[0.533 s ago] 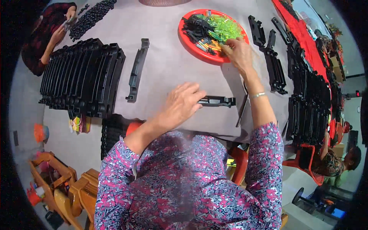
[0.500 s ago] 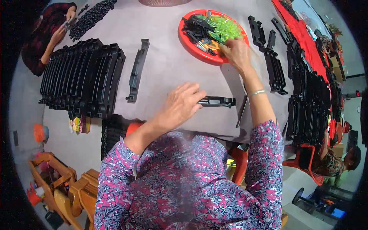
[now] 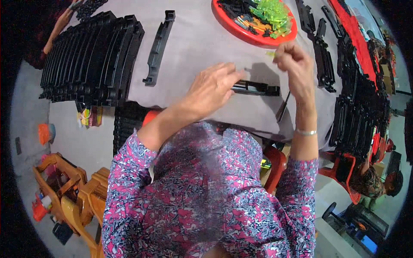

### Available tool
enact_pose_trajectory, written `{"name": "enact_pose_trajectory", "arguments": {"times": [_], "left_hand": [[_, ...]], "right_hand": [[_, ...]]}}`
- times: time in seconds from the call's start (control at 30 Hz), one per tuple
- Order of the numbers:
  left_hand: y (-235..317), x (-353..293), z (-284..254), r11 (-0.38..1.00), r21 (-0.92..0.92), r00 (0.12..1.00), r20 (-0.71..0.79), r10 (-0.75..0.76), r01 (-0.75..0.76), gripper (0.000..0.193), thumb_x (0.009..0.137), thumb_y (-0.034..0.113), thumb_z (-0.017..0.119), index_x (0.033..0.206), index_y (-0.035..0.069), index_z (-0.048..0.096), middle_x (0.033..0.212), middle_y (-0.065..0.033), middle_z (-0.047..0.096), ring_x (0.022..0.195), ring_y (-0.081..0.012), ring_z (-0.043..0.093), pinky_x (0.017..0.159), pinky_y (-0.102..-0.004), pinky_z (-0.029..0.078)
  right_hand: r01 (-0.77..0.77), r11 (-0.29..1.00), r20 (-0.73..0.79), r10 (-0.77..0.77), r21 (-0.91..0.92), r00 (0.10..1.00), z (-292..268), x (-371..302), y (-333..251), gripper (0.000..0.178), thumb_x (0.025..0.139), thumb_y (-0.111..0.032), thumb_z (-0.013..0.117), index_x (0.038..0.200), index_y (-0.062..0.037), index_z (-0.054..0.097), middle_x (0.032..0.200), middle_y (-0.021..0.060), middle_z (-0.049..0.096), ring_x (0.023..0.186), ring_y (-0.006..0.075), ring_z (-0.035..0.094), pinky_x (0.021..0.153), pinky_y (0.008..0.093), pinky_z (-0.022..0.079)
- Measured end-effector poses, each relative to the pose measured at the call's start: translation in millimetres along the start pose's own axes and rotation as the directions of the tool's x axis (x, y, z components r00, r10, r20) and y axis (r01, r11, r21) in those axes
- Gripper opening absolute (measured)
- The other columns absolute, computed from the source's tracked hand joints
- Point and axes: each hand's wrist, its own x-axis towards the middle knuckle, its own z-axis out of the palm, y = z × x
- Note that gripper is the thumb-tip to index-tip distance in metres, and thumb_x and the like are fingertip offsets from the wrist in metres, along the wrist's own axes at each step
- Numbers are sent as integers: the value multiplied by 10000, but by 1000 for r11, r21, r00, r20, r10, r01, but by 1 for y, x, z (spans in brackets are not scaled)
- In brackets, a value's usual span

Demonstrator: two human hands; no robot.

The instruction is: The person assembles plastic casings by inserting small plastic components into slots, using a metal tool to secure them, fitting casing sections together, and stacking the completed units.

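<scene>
My left hand (image 3: 215, 86) lies over the near end of a narrow black plastic bar (image 3: 262, 88), its fingers closed on that end and hiding it. The bar lies flat on the cloth-covered table, with a long slot in it. To the right, my right hand (image 3: 297, 64) hangs above the table with its fingers curled into a pinch. A small translucent yellow-green plastic piece (image 3: 270, 53) shows at its fingertips. Beyond it stands a round red tray (image 3: 228, 26) with green, black and orange small pieces. Below the right hand, a thin dark strip (image 3: 282, 109) lies near the table edge.
A long row of black plastic bars (image 3: 86, 64) stands at the left, with one single bar (image 3: 159, 49) beside it. More black bars (image 3: 355, 116) crowd the right side by a red cloth (image 3: 357, 43). Another person's arm (image 3: 58, 30) reaches in at far left.
My right hand has come back from the red tray toward me with a small yellow-green piece. The left hand stays on the bar. The whole view has shifted.
</scene>
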Motion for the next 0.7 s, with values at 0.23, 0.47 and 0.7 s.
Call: {"name": "enact_pose_trajectory", "arguments": {"times": [0.23, 0.47, 0.7], "left_hand": [[2, 1, -12, 999, 4, 985, 164, -49, 49, 467, 720, 56, 727, 1166, 0, 601, 1026, -187, 639, 976, -372, 607, 831, -452, 467], [3, -12, 3, 987, -157, 999, 31, -31, 35, 580, 692, 82, 750, 1236, -16, 572, 1139, -212, 643, 1026, -378, 619, 876, -441, 481], [0, -13, 4, 987, -158, 1000, 18, -15, 17, 632, 686, 82, 755, 1272, -30, 545, 1164, -226, 636, 996, -381, 637, 858, -423, 509]], "right_hand": [[-129, 986, 95, 139, -109, 986, 29, -70, 7, 65, 854, -39, 705, 899, -7, 671, 812, -18, 626, 719, 59, 538, 626, 226, 430], [202, 853, -20, -241, -482, 970, 62, -86, 3, 94, 767, -99, 731, 849, -58, 712, 759, 93, 598, 749, 277, 557, 688, 391, 456], [213, 737, -129, -377, -641, 917, 80, -98, 10, 107, 797, -40, 722, 900, -39, 694, 791, 73, 651, 741, 228, 593, 697, 340, 476]]}}
